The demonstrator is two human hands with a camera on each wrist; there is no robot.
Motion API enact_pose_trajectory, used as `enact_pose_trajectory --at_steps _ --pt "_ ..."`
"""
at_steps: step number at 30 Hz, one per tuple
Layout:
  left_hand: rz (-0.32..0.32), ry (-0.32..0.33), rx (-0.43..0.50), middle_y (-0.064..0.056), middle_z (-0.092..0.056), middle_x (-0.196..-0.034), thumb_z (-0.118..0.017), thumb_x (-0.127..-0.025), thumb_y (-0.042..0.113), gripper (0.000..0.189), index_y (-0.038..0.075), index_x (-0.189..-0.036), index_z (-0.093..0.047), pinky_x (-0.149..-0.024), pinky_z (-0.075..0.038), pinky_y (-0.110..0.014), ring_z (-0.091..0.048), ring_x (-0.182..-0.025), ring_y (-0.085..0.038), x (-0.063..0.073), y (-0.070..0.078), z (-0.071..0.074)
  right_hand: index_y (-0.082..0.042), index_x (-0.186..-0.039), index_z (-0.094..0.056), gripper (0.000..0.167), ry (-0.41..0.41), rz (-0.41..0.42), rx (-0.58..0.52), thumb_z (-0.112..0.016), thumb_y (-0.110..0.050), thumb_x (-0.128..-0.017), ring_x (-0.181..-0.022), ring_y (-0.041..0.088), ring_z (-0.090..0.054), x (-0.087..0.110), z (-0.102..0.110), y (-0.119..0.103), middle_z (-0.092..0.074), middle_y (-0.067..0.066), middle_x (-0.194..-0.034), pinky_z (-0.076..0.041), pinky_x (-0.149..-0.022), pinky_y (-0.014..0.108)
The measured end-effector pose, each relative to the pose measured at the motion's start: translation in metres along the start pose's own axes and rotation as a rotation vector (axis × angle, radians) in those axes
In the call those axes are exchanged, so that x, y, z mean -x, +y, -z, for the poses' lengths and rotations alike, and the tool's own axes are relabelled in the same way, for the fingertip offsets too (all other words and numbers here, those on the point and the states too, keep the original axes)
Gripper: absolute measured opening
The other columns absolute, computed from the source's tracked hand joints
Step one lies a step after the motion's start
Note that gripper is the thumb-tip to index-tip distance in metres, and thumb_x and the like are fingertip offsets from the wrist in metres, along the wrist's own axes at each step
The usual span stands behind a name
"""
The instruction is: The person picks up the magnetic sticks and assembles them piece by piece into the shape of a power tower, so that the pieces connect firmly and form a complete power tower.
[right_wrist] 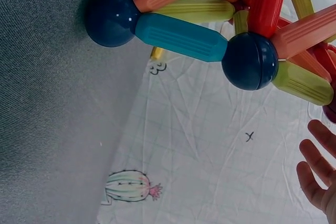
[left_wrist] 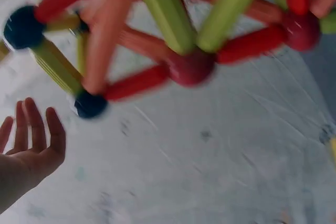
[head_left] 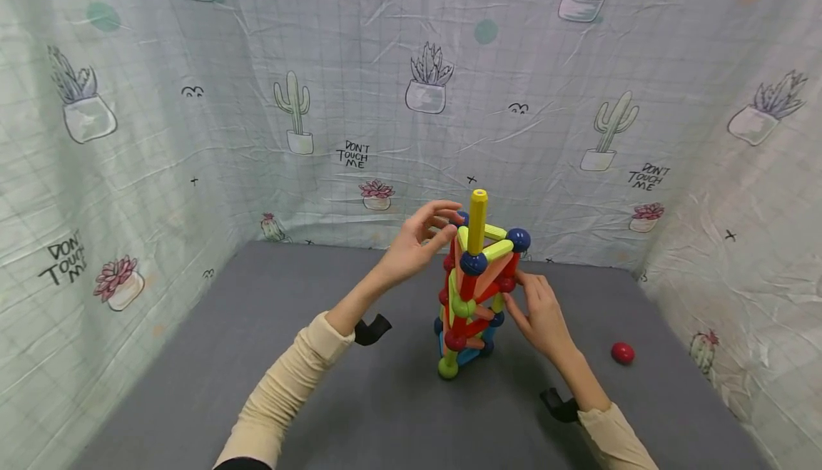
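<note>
A tall tower of magnetic rods and balls (head_left: 464,307) stands on the grey table, in red, orange, green, yellow and blue. From a blue ball (head_left: 474,264) at its top, a yellow rod (head_left: 478,222) points straight up. My left hand (head_left: 419,240) is beside the upper left of the tower; the left wrist view has its fingers (left_wrist: 37,124) loosely extended and apart from the rods. On the other side, my right hand (head_left: 542,314) has its fingertips right at a red ball (head_left: 507,284). Its fingers (right_wrist: 314,156) look relaxed in the right wrist view, below the dark red ball.
A loose red ball (head_left: 622,353) lies on the table (head_left: 308,399) to the right of my right hand. Behind and at both sides hangs a pale curtain (head_left: 359,42) printed with cacti. Black wrist mounts (head_left: 371,330) stick out by both wrists.
</note>
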State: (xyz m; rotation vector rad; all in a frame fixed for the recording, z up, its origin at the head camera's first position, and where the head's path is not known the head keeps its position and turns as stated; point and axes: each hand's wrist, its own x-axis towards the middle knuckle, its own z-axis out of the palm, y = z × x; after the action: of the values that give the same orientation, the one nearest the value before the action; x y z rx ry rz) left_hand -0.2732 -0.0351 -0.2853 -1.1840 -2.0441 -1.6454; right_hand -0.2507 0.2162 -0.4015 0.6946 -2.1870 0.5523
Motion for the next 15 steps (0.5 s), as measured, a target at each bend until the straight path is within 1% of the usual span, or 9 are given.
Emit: enact_pose_trajectory --at_steps 2,3,4,6,8,9,11,13,15 --pt "0.047 0.079 0.03 -0.02 -0.055 -0.107 -0.045 -0.093 0.026 0.036 0.002 -0.12 -0.047 -0.076 -0.048 -0.033 -0.055 -0.091 -0.03 -0.002 -0.023 0.008 0.005 -0.115 -0.05 0.045 0.01 0.008 -0.004 -0.066 -0.008 -0.075 -0.091 0.024 -0.049 0.0 0.0 0.001 -0.059 0.016 -0.101 -0.045 -0.076 0.039" --pt "0.072 0.121 0.0 -0.02 -0.057 -0.105 -0.046 -0.093 0.025 0.034 0.001 -0.117 -0.05 -0.075 -0.048 -0.032 -0.055 -0.089 -0.031 -0.002 -0.039 0.011 0.004 -0.115 -0.049 0.045 0.01 0.005 -0.003 -0.066 -0.008 -0.075 -0.091 0.024 -0.049 0.0 0.0 0.001 -0.059 0.016 -0.101 -0.045 -0.076 0.038" --pt "0.103 0.156 -0.068 -0.02 -0.059 -0.101 -0.047 -0.092 0.023 0.031 0.001 -0.114 -0.052 -0.072 -0.048 -0.031 -0.057 -0.085 -0.03 -0.003 -0.059 0.013 0.004 -0.115 -0.049 0.045 0.013 0.003 -0.004 -0.067 -0.008 -0.075 -0.09 0.023 -0.049 0.0 0.001 0.002 -0.059 0.016 -0.101 -0.045 -0.075 0.038" --pt "0.21 0.163 -0.249 -0.016 -0.062 -0.096 -0.049 -0.091 0.019 0.025 0.002 -0.108 -0.057 -0.067 -0.049 -0.028 -0.059 -0.079 -0.025 -0.001 -0.103 0.016 0.005 -0.114 -0.05 0.046 0.026 0.006 0.0 -0.067 -0.007 -0.074 -0.089 0.023 -0.049 -0.001 0.0 0.003 -0.059 0.016 -0.1 -0.045 -0.074 0.038" --pt "0.326 0.096 -0.454 -0.014 -0.064 -0.093 -0.053 -0.089 0.017 0.023 0.001 -0.104 -0.06 -0.066 -0.049 -0.028 -0.061 -0.078 -0.022 0.004 -0.146 0.016 0.006 -0.114 -0.049 0.045 0.037 0.009 0.002 -0.067 -0.006 -0.074 -0.087 0.023 -0.049 0.0 0.0 0.004 -0.059 0.016 -0.099 -0.045 -0.073 0.039" --pt "0.39 0.041 -0.536 -0.014 -0.064 -0.093 -0.055 -0.088 0.017 0.022 0.001 -0.103 -0.06 -0.066 -0.049 -0.029 -0.061 -0.077 -0.023 0.007 -0.166 0.016 0.006 -0.114 -0.049 0.045 0.042 0.013 0.001 -0.067 -0.006 -0.074 -0.087 0.024 -0.049 0.0 -0.001 0.004 -0.059 0.016 -0.098 -0.045 -0.072 0.039" --pt "0.509 -0.075 -0.691 -0.015 -0.063 -0.095 -0.059 -0.086 0.019 0.025 0.0 -0.102 -0.061 -0.068 -0.049 -0.035 -0.061 -0.08 -0.025 0.015 -0.196 0.014 0.007 -0.114 -0.049 0.045 0.047 0.022 -0.002 -0.066 -0.006 -0.074 -0.087 0.024 -0.05 0.001 -0.002 0.005 -0.059 0.016 -0.098 -0.045 -0.072 0.04" --pt "0.614 -0.166 -0.825 -0.015 -0.063 -0.096 -0.062 -0.083 0.023 0.029 0.002 -0.102 -0.061 -0.07 -0.048 -0.04 -0.06 -0.084 -0.028 0.023 -0.215 0.012 0.007 -0.115 -0.049 0.044 0.041 0.024 -0.013 -0.064 -0.007 -0.077 -0.088 0.024 -0.049 0.001 -0.003 0.004 -0.058 0.016 -0.098 -0.045 -0.073 0.04" --pt "0.682 -0.236 -0.939 -0.014 -0.062 -0.095 -0.064 -0.082 0.026 0.027 0.005 -0.098 -0.061 -0.072 -0.046 -0.044 -0.058 -0.086 -0.03 0.031 -0.225 0.01 0.007 -0.115 -0.049 0.043 0.041 0.029 -0.018 -0.063 -0.009 -0.078 -0.089 0.025 -0.049 0.0 -0.004 0.003 -0.058 0.016 -0.098 -0.045 -0.074 0.04"
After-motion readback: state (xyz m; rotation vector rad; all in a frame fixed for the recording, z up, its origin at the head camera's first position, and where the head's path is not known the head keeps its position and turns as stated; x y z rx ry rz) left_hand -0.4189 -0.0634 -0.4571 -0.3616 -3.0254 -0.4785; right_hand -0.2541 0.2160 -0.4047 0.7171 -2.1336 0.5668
